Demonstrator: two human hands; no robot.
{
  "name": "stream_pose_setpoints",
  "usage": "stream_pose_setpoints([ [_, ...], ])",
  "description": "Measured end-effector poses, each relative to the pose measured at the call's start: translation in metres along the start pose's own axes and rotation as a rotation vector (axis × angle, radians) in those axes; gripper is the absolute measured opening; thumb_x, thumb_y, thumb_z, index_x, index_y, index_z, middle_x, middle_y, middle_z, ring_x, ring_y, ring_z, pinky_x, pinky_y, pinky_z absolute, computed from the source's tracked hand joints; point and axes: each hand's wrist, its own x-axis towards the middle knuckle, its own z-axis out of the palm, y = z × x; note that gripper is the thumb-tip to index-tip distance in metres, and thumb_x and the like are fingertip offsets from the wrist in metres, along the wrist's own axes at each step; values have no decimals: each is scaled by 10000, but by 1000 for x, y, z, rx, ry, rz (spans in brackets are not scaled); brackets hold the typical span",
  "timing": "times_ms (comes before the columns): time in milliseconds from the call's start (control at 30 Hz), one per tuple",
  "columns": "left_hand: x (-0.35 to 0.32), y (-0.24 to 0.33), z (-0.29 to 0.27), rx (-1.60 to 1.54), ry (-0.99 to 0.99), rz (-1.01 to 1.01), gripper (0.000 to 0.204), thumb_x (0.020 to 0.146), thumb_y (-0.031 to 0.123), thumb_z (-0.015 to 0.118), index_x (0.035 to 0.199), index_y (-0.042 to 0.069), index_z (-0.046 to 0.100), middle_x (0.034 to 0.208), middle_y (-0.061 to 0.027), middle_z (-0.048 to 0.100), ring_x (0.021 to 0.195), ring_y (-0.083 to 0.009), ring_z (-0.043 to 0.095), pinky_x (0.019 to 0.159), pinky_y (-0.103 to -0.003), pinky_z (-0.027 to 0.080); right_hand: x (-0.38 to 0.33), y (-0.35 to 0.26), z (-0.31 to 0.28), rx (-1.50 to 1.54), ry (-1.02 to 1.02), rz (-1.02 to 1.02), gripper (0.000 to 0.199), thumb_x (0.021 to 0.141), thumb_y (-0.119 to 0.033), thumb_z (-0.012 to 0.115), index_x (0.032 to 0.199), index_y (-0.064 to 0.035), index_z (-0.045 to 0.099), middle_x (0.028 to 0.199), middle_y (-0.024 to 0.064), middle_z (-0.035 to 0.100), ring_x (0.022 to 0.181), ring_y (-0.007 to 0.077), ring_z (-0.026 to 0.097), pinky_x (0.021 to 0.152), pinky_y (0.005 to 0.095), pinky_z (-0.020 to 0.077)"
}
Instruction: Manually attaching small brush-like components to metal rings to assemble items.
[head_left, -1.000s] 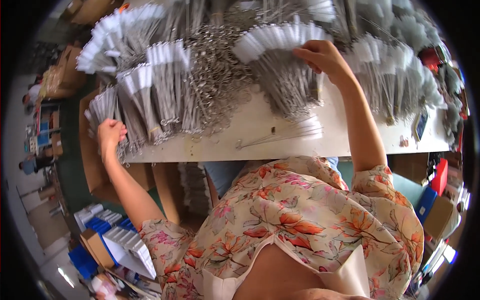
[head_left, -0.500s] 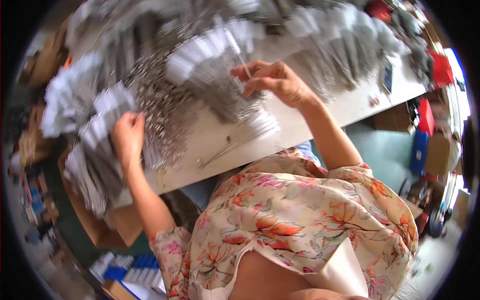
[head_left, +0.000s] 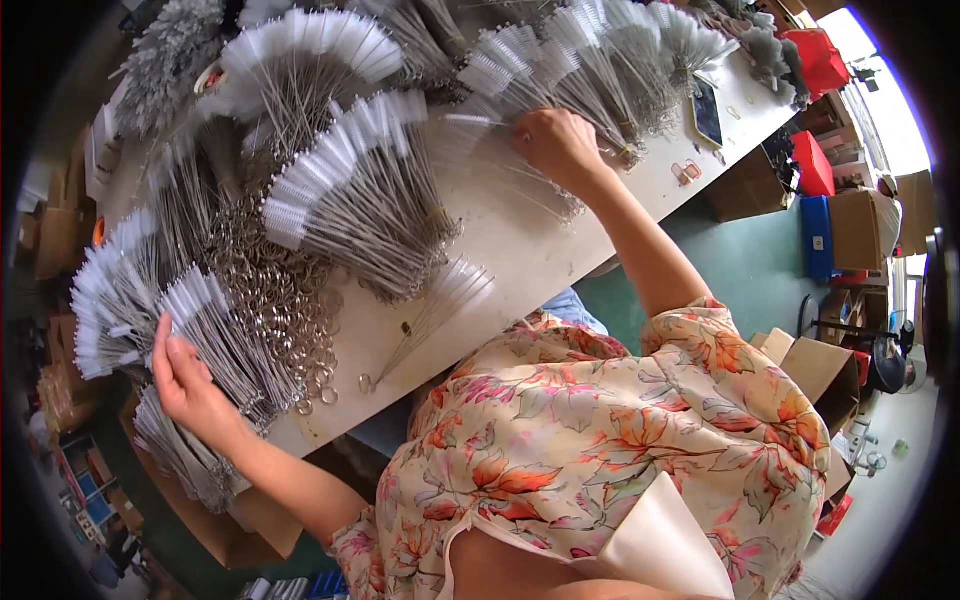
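A white table point(head_left: 520, 250) is covered with fan-shaped bundles of thin wire brushes with white bristle tips. My left hand point(head_left: 190, 385) lies at the table's left edge, its fingers wrapped over one brush bundle point(head_left: 215, 340). My right hand point(head_left: 560, 145) is farther back, closed on a few thin brushes point(head_left: 470, 150) that look blurred. A big fan bundle point(head_left: 360, 200) lies between the hands. A pile of loose metal rings point(head_left: 280, 300) sits beside the left bundle. A small ringed set of brushes point(head_left: 430, 310) lies near the front edge.
A dark phone point(head_left: 707, 110) lies at the table's right end. Red boxes point(head_left: 815, 60), a blue box point(head_left: 815, 235) and cardboard boxes point(head_left: 820, 365) stand on the green floor to the right. More cardboard boxes point(head_left: 60, 240) are stacked on the left.
The view has swung and tilted. My left hand has moved from the table edge onto a brush bundle. My right hand has drawn back from a fan bundle with a few brushes.
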Motion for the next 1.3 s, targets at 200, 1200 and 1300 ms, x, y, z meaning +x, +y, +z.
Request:
stream_pose_setpoints([
  [200,-7,7,-11,-80,-46,-142,283,939,174,442,1151,29,563,674,65,390,499,29,258,403,-146,164,5,14,-44,405,164,-78,112,749,-146,600,778,-54,657,675,74,588,608,156,567,583,305,467],
  [1200,-37,31,39,-489,-226,-334,251,923,179,451,925,-14,611,602,44,426,464,-13,298,381,-148,194,62,45,-151,847,590,-187,212,877,-222,484,872,-51,610,707,2,505,626,117,494,642,227,422],
  [1300,-52,63,63,-519,-416,-135,214,924,119,446,996,-35,575,608,-1,474,438,-24,372,377,-161,289,7,-60,-115,1371,-110,-464,164,834,-42,480,973,13,547,942,80,534,859,172,580,804,299,471],
])
